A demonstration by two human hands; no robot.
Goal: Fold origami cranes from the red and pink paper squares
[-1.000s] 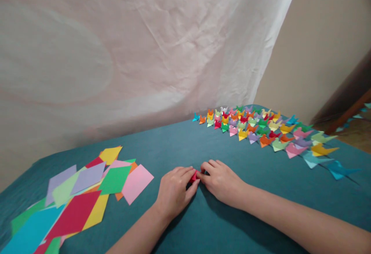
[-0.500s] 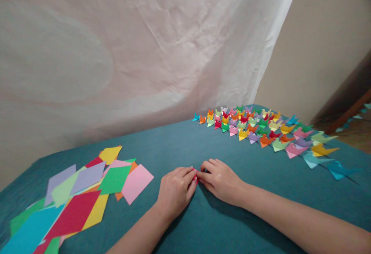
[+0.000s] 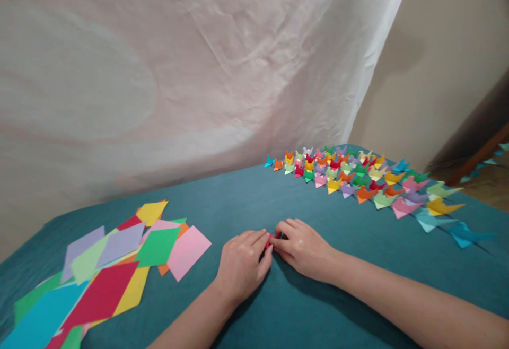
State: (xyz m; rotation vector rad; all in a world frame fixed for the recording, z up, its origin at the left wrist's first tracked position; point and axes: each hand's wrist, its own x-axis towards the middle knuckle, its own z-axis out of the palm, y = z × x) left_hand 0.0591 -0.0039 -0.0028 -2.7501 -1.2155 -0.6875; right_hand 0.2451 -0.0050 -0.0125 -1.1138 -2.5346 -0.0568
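Between my two hands is a small folded piece of red paper (image 3: 269,242), mostly hidden by the fingers. My left hand (image 3: 244,256) is closed on its left side, with the thumb lowered a little apart from the forefinger. From the right, my right hand (image 3: 300,248) pinches the paper's other edge with the fingertips curled in. Both hands are low over the teal tablecloth (image 3: 222,195). The paper's exact folded shape cannot be made out.
Loose sheets of coloured paper lie at the left, among them a pink sheet (image 3: 189,252) and a green sheet (image 3: 158,247). Rows of folded paper birds (image 3: 366,194) stand at the back right. Behind the table hangs a pale curtain (image 3: 178,73).
My left thumb has moved down and away from the forefinger, opening a small gap beside the red paper. The right hand has hardly moved.
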